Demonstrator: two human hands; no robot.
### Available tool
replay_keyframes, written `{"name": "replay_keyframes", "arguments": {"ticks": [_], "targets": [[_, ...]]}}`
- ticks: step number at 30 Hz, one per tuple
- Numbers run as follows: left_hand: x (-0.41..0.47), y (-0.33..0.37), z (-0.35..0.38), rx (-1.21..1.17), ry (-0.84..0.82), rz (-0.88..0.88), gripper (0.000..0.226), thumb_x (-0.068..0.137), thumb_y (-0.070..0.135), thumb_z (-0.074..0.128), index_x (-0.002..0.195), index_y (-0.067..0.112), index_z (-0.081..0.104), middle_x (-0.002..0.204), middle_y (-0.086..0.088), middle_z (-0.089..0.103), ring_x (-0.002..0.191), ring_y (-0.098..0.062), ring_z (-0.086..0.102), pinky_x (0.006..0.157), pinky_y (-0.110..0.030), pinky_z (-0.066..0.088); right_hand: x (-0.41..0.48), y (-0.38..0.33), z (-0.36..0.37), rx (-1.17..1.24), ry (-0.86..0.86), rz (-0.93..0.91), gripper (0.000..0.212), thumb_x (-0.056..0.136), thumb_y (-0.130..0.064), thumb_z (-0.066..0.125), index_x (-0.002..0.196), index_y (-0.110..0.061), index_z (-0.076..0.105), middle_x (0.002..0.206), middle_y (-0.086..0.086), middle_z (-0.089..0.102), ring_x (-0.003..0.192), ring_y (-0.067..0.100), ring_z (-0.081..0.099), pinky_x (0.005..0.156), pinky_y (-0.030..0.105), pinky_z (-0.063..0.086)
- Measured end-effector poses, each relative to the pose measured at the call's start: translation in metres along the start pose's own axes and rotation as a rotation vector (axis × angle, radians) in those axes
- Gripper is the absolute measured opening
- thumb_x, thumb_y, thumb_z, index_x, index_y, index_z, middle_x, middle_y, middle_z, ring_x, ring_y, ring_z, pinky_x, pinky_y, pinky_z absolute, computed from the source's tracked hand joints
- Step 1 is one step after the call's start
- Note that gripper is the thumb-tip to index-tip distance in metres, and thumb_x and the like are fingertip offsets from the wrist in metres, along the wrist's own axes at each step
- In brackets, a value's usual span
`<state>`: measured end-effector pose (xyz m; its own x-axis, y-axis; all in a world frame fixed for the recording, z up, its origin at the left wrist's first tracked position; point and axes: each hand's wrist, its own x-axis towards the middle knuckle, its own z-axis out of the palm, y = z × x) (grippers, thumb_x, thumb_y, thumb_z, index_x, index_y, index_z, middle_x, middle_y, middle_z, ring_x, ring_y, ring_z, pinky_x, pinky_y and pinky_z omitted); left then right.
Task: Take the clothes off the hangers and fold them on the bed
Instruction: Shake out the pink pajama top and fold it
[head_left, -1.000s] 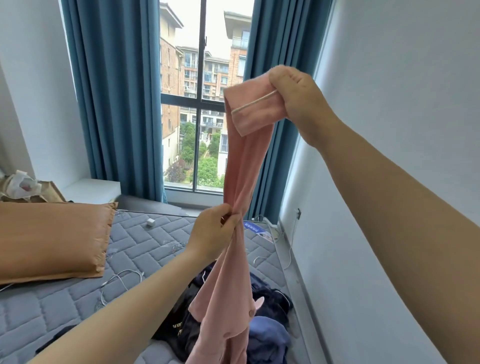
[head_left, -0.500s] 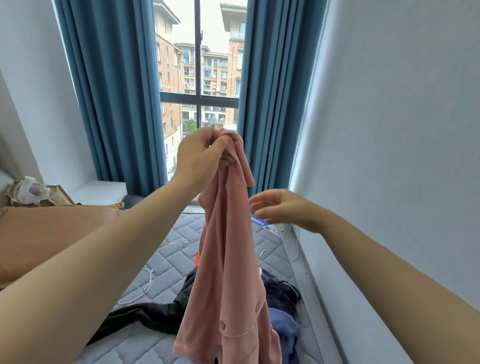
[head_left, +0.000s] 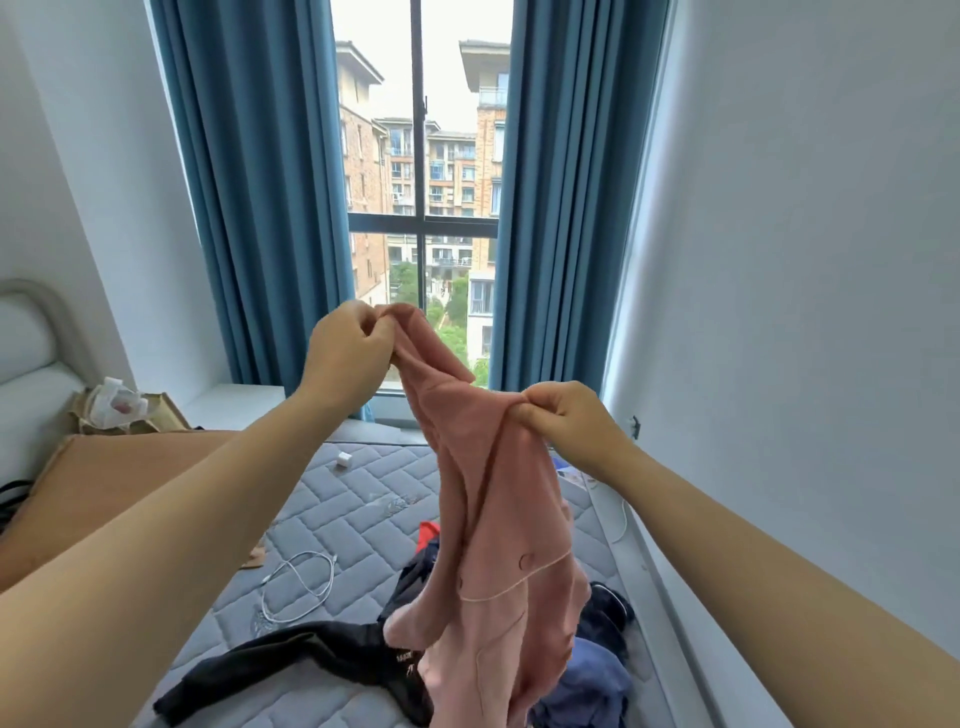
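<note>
The left hand (head_left: 348, 358) pinches the top end of the pink garment (head_left: 498, 519), thumb and curled fingers closed tight on a bunch of cloth. The right hand (head_left: 566, 421) pinches a fold of the same garment, lower than the left hand and to its right, with the fingers curled in on the cloth. Between the 2 grips the fabric runs in a short slanting span. Below them the rest of the garment hangs in loose folds over the bed (head_left: 353, 499), with pale piping and a round button showing on its lower part.

Under the pink garment's lower end lies a heap of clothes on the mattress. A black garment (head_left: 291, 660) stretches out to the left of it, a blue garment (head_left: 587, 686) sits to its lower right, and a bit of red cloth (head_left: 428, 532) shows just left of it. Further left of the pink garment are a coiled white cable (head_left: 301, 582) and a small white charger block (head_left: 344, 460), and beyond them a brown pillow (head_left: 104, 493). Behind the pink garment stands the window (head_left: 421, 156) between blue curtains (head_left: 260, 182).
</note>
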<state>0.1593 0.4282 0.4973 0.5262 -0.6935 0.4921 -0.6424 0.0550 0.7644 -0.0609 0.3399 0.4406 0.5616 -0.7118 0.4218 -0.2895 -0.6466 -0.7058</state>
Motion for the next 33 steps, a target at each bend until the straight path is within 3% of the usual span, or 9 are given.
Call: {"name": "replay_keyframes", "arguments": {"ticks": [3, 6, 8, 13, 16, 19, 26, 30, 33], "targets": [[-0.015, -0.015, 0.004, 0.271, -0.043, 0.043, 0.057, 0.088, 0.047, 0.058, 0.127, 0.005, 0.047, 0.13, -0.014, 0.048, 0.11, -0.028, 0.053, 0.087, -0.034, 0.046, 0.007, -0.018, 0.004, -0.036, 0.036, -0.06, 0.02, 0.093, -0.016, 0.059, 0.079, -0.011, 0.073, 0.071, 0.01, 0.065, 0.067, 0.016, 0.056, 0.066, 0.029, 0.044], [-0.032, -0.019, 0.009, 0.347, -0.346, 0.152, 0.112, 0.066, 0.073, 0.064, 0.149, 0.013, 0.019, 0.154, -0.005, 0.025, 0.14, -0.024, 0.027, 0.112, -0.042, 0.029, 0.016, -0.035, 0.001, -0.004, 0.062, -0.093, 0.02, 0.094, -0.018, 0.06, 0.088, -0.003, 0.072, 0.085, 0.02, 0.067, 0.082, 0.027, 0.062, 0.073, 0.033, 0.047], [-0.044, -0.017, 0.019, 0.258, -0.497, 0.198, 0.123, 0.056, 0.079, 0.065, 0.153, 0.024, 0.012, 0.157, 0.007, 0.02, 0.143, -0.014, 0.022, 0.112, -0.034, 0.025, 0.021, -0.046, -0.004, -0.001, 0.048, -0.096, 0.019, 0.093, -0.019, 0.061, 0.09, -0.006, 0.074, 0.086, 0.015, 0.07, 0.08, 0.019, 0.063, 0.076, 0.03, 0.048], [-0.051, -0.005, 0.042, 0.119, -0.505, 0.2, 0.099, 0.062, 0.064, 0.076, 0.145, 0.038, 0.027, 0.124, 0.018, 0.05, 0.108, -0.004, 0.048, 0.083, -0.019, 0.037, 0.02, -0.058, -0.012, 0.025, 0.009, -0.066, 0.014, 0.093, -0.018, 0.063, 0.088, -0.012, 0.074, 0.081, 0.0, 0.07, 0.08, 0.01, 0.062, 0.077, 0.023, 0.049], [-0.051, -0.002, 0.049, 0.111, -0.497, 0.154, 0.045, 0.07, 0.049, 0.077, 0.109, 0.036, 0.059, 0.093, 0.019, 0.063, 0.089, -0.008, 0.061, 0.065, -0.016, 0.04, 0.015, -0.06, -0.017, 0.01, -0.004, -0.062, 0.016, 0.093, -0.018, 0.063, 0.093, -0.008, 0.075, 0.084, 0.004, 0.071, 0.081, 0.011, 0.062, 0.078, 0.026, 0.051], [-0.051, 0.001, 0.052, 0.083, -0.52, 0.136, 0.013, 0.078, 0.038, 0.073, 0.086, 0.029, 0.067, 0.079, 0.011, 0.067, 0.077, -0.009, 0.063, 0.059, -0.018, 0.042, 0.009, -0.057, -0.023, 0.047, -0.02, -0.005, 0.02, 0.093, -0.017, 0.062, 0.097, 0.0, 0.072, 0.09, 0.017, 0.071, 0.08, 0.018, 0.063, 0.078, 0.032, 0.055], [-0.045, 0.001, 0.044, 0.052, -0.41, 0.095, 0.017, 0.08, 0.029, 0.073, 0.074, 0.014, 0.067, 0.067, 0.004, 0.065, 0.066, -0.008, 0.06, 0.061, -0.024, 0.048, -0.018, -0.015, -0.033, 0.164, 0.04, 0.181, 0.011, 0.092, -0.019, 0.063, 0.094, -0.009, 0.068, 0.08, 0.001, 0.07, 0.069, 0.01, 0.063, 0.073, 0.029, 0.056], [-0.039, 0.008, 0.032, -0.02, -0.317, 0.061, 0.013, 0.082, 0.028, 0.071, 0.072, 0.021, 0.065, 0.068, 0.007, 0.066, 0.066, -0.005, 0.061, 0.056, -0.016, 0.043, -0.034, 0.014, -0.024, 0.039, 0.106, 0.269, 0.005, 0.087, -0.022, 0.067, 0.088, -0.017, 0.067, 0.085, 0.005, 0.069, 0.076, 0.014, 0.062, 0.081, 0.038, 0.056], [-0.037, 0.014, 0.025, -0.063, -0.247, 0.051, 0.011, 0.082, 0.027, 0.071, 0.078, 0.018, 0.067, 0.075, 0.003, 0.068, 0.072, -0.008, 0.063, 0.061, -0.022, 0.048, -0.044, 0.027, -0.014, 0.055, 0.045, 0.352, 0.015, 0.082, -0.029, 0.072, 0.087, -0.017, 0.065, 0.083, 0.012, 0.067, 0.076, 0.018, 0.061, 0.083, 0.044, 0.055]]}}
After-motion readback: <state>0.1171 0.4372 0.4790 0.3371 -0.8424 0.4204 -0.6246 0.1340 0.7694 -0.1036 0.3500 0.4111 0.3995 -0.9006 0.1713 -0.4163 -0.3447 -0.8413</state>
